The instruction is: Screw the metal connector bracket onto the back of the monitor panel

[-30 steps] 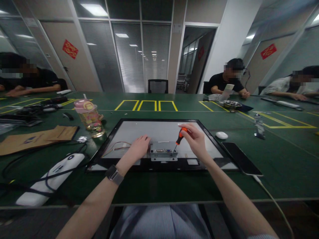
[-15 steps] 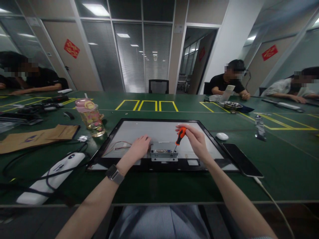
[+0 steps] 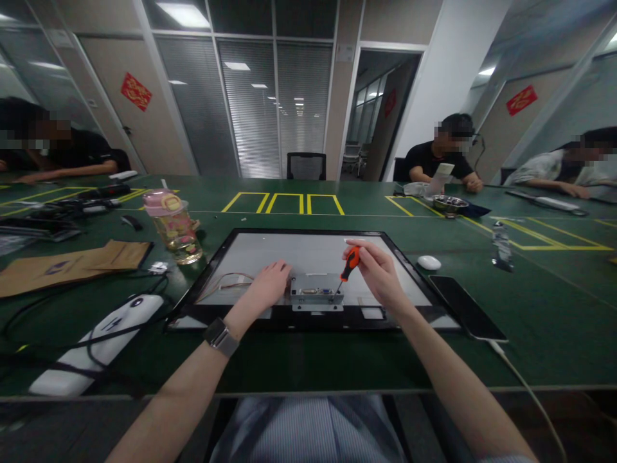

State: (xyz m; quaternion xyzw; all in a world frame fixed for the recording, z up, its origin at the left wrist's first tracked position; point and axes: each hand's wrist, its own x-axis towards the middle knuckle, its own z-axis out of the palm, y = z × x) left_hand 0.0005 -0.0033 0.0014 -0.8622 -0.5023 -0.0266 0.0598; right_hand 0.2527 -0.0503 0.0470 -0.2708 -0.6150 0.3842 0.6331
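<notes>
A black-framed display panel (image 3: 241, 254) lies flat on the green table in front of me, pale back side up. On its near edge stands a grey metal bracket (image 3: 308, 307) with connector ports along its front. My left hand (image 3: 271, 283) holds the bracket's left end, its fingertips partly hidden. In my right hand (image 3: 378, 270) is a screwdriver (image 3: 353, 259) with an orange and black handle. Its shaft slants down and left, and the tip meets the right part of the bracket's port face. Thin cables (image 3: 226, 281) lie on the panel left of my left hand.
Left of the panel are a pink-lidded bottle (image 3: 176, 225), a white power strip (image 3: 106, 341) with black cords and a brown paper bag (image 3: 72, 267). To the right lie a phone (image 3: 465, 305) on a cable and a white case (image 3: 429, 262). Other people sit across the table.
My right hand and the screwdriver have shifted very slightly, with the tip still at the bracket. My left hand stays at the bracket's left end.
</notes>
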